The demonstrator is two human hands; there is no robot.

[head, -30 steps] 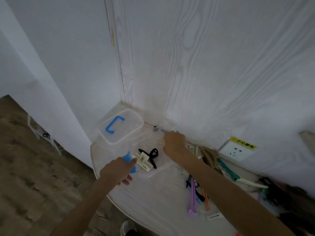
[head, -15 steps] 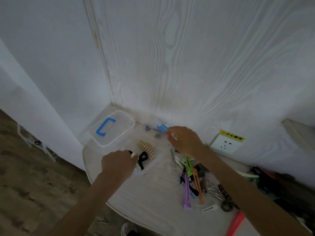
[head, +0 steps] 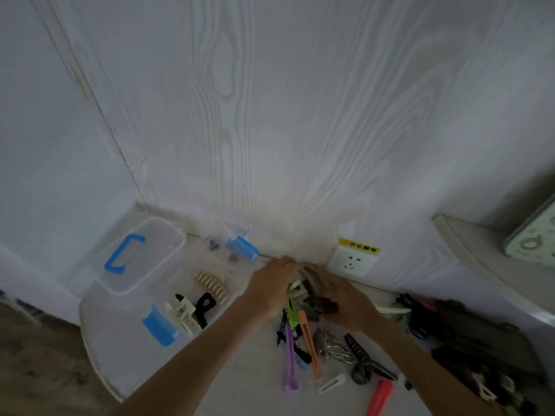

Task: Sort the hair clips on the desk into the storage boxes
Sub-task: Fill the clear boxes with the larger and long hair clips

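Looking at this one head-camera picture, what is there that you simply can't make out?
- Head view: what the left hand touches in the clip pile; its fingers lie behind the hand.
- Head view: exactly which dark clip the right hand grips; hand and blur hide its shape.
- Head view: small dark items at the far end of the open storage box; too small and blurred.
- Head view: dark heap at right; dim and blurred.

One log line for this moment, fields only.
phase: picking | left hand: in clip pile | right hand: on dark claw clip | storage box: open
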